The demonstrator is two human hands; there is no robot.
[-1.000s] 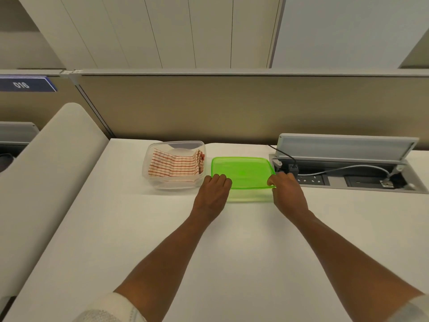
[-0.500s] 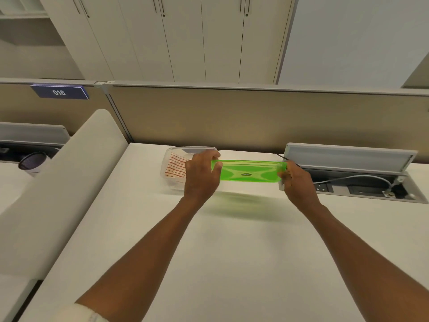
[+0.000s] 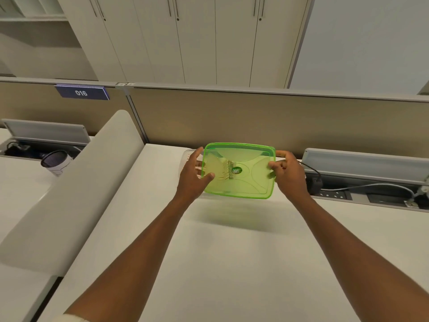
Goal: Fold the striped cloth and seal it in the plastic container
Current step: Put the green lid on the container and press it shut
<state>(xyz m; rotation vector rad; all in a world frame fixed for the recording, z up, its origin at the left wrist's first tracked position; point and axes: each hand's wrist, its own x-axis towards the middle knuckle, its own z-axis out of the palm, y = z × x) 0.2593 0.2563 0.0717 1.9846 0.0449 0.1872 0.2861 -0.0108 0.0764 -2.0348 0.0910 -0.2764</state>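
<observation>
A: Where was the translucent green plastic lid (image 3: 241, 180)?
B: Tilted above the white worktop (image 3: 232, 263); left hand (image 3: 193, 176) at 9 o'clock, right hand (image 3: 289, 174) at 3, both grips clamped on it.
A: Cloth?
B: Striped cloth (image 3: 226, 168) faintly visible through it, in the clear plastic container (image 3: 186, 156) behind.

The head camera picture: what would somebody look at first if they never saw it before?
The bright green lid jumps out first, held up above the white desk and tilted toward the camera. The left hand grips its left edge and the right hand its right edge. Behind the lid, partly hidden, sits the clear container, and the striped cloth shows faintly through the green.
</observation>
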